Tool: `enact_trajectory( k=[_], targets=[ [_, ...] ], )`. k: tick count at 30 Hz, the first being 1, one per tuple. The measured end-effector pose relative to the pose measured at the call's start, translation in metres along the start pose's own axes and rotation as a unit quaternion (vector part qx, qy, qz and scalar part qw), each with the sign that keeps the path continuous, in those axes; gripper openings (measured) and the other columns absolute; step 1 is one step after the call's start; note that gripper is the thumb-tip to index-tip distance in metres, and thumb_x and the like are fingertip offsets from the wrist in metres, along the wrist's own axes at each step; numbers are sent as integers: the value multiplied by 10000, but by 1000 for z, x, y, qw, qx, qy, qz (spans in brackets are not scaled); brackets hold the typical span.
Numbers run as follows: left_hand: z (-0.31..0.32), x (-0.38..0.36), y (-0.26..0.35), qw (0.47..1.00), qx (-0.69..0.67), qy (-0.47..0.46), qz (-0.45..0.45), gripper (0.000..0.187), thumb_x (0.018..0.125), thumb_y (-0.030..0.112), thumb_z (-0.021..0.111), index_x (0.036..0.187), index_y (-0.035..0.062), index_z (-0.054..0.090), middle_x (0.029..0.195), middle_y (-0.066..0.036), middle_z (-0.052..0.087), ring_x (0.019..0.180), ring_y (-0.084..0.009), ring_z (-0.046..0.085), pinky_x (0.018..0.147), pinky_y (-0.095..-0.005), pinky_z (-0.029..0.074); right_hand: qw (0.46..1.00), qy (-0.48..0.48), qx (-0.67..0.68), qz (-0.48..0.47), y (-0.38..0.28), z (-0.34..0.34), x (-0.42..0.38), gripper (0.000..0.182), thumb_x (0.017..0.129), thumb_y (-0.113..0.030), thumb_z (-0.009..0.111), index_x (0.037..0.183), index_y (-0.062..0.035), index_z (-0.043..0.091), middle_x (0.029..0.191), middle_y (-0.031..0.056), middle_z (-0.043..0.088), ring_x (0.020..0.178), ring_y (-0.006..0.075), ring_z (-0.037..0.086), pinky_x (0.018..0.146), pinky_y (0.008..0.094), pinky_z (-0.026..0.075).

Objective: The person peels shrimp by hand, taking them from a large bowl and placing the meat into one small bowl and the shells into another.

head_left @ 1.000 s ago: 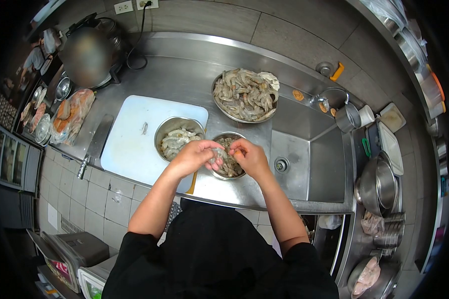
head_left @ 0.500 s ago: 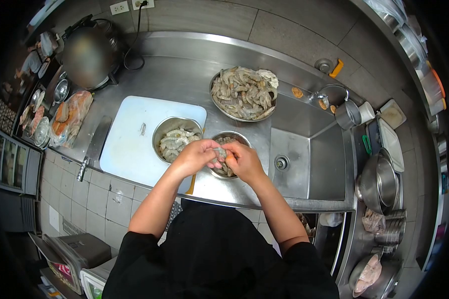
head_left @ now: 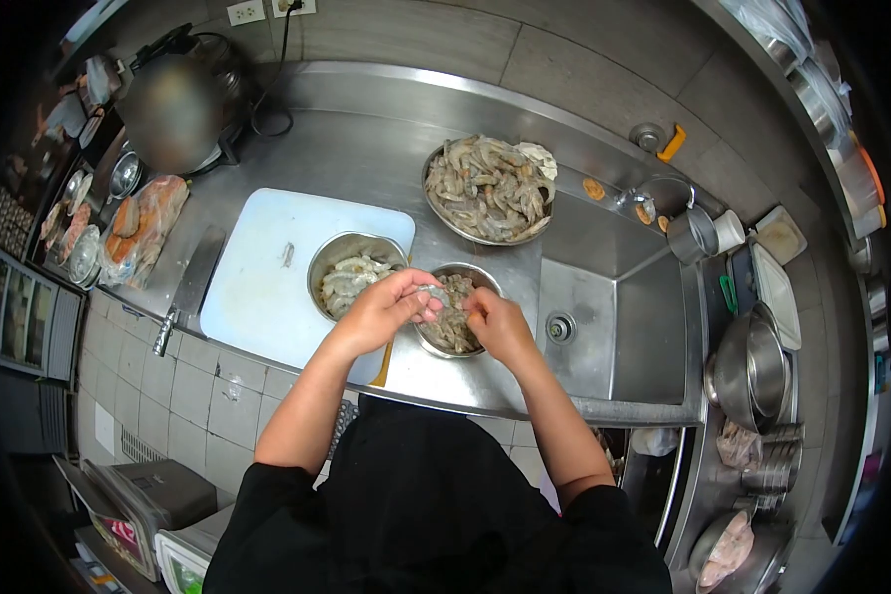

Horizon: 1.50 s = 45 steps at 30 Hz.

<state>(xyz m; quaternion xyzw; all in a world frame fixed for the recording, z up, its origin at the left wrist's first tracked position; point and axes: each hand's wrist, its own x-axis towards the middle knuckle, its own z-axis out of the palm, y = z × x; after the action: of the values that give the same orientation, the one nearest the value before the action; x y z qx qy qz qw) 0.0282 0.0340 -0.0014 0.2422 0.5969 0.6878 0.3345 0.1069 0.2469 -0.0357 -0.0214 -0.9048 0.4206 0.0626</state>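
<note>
My left hand pinches a grey shrimp between thumb and fingers, above the left rim of a steel bowl with shrimp shells in it. Over that bowl's right side is my right hand, fingertips drawn together; whatever they hold is hidden. A second steel bowl, with peeled shrimp inside, stands on the white cutting board, close to my left hand. Farther back, a wide bowl is heaped with unpeeled shrimp.
A sink lies to the right, its faucet at the back. A knife rests left of the board, near a bag of orange food. Steel bowls stand past the sink. A small scrap lies on the board.
My hands were together at the shrimp; now my right hand has pulled away to the right, over the shells. My left hand keeps the shrimp. The whole view has shifted slightly.
</note>
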Motion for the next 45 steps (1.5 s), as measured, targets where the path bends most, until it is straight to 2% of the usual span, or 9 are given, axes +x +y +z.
enact_trajectory(
  k=[4, 10, 16, 21, 25, 31, 38, 41, 45],
  targets=[
    [-4, 5, -10, 999, 32, 8, -8, 242, 987, 123, 511, 1196, 1, 522, 954, -63, 645, 840, -111, 600, 774, -253, 503, 972, 105, -49, -203, -3, 6, 6, 93, 820, -98, 603, 881, -28, 611, 878, 143, 659, 850, 333, 627, 754, 415, 486],
    [2, 6, 0, 990, 109, 83, -32, 206, 948, 145, 566, 1113, 25, 591, 877, -31, 648, 773, -108, 596, 714, -271, 501, 992, -33, 10, -118, -30, 0, 18, 176, 855, -196, 646, 916, -33, 628, 907, 134, 632, 874, 320, 608, 767, 387, 476],
    [-42, -15, 2, 814, 507, 254, 125, 315, 806, 91, 615, 1112, 18, 632, 1221, -170, 589, 1107, -362, 560, 958, -385, 447, 962, 169, -200, -75, 64, -43, 115, 161, 863, -156, 580, 954, -69, 682, 922, 144, 662, 872, 328, 632, 769, 417, 505],
    [-42, -26, 10, 850, 450, 255, 98, 301, 830, 79, 606, 1123, 18, 629, 1248, -172, 573, 1149, -348, 542, 983, -383, 430, 879, -118, -444, 125, 81, -47, 179, 241, 797, -177, 588, 990, -120, 721, 1041, 156, 685, 986, 307, 653, 837, 415, 516],
    [-52, -33, 9, 890, 364, 267, 71, 244, 852, 60, 590, 1088, 24, 640, 1165, -151, 613, 1051, -326, 593, 866, -363, 484, 856, -138, -474, 154, 82, -36, 188, 258, 780, -196, 592, 985, -122, 728, 1064, 166, 682, 1030, 309, 647, 850, 406, 515],
    [-52, -21, 8, 914, 288, 270, 91, 185, 877, 59, 585, 1047, 18, 646, 1019, -120, 643, 839, -231, 631, 736, -312, 504, 915, -34, -371, 153, 87, -66, 167, 283, 803, -234, 594, 937, -11, 706, 1057, 149, 688, 952, 320, 662, 833, 409, 516],
    [1, 24, -13, 987, 77, 135, 31, 293, 972, 221, 554, 1162, -2, 562, 1039, -135, 654, 837, -181, 661, 714, -276, 519, 940, 101, 307, 110, 30, -54, 64, 222, 968, -180, 547, 1055, 9, 623, 810, 55, 620, 638, 101, 574, 594, 239, 494],
    [24, 38, -12, 979, -160, 87, -90, 426, 980, 268, 551, 1272, -17, 428, 1079, -162, 631, 850, -198, 664, 702, -303, 551, 937, 122, 320, 64, -9, -16, 19, 218, 970, -179, 552, 1046, 11, 627, 824, 47, 620, 656, 100, 579, 605, 232, 486],
    [27, 46, -31, 990, -110, 81, -40, 292, 986, 222, 536, 1177, 8, 480, 989, -84, 640, 830, -138, 637, 704, -265, 543, 962, 121, 243, -16, -23, 20, -11, 148, 918, -113, 603, 1025, -24, 652, 899, 71, 614, 687, 138, 602, 613, 263, 486]
  ],
)
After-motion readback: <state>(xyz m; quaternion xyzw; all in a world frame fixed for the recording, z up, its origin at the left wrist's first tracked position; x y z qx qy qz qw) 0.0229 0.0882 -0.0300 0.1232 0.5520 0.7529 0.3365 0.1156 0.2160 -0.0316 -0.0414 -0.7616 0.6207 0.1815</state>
